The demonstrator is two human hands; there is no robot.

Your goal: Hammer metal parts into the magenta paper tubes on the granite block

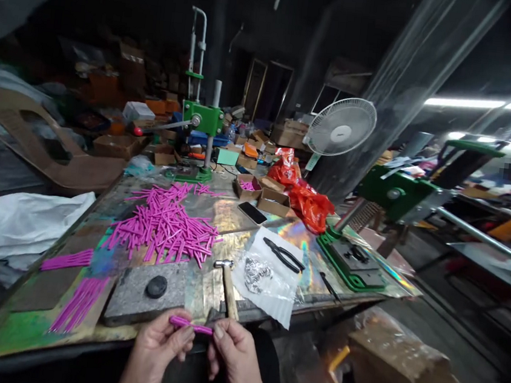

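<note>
Close to the table's front edge, my left hand (pixel 161 341) and my right hand (pixel 235 346) pinch opposite ends of a slim magenta stick (pixel 202 330). A narrow break in colour shows near its middle; whether it is one piece or two joined ones I cannot tell. Just beyond my left hand is a grey stone block (pixel 128 294) with a round black puck (pixel 156 287) on it. A hammer (pixel 229 289) with a wooden handle lies past my right hand. Farther back is a big heap of magenta sticks (pixel 170 225), with smaller rows (pixel 79 304) at the left.
Black pliers (pixel 283 255) and small shiny metal pieces (pixel 256 274) lie on a white sheet (pixel 264 302). Green hand presses stand at the back (pixel 201 119) and right (pixel 353 262). Nearby are a phone (pixel 252 213), small cartons (pixel 274 203), red bags (pixel 311 206) and a fan (pixel 341 127).
</note>
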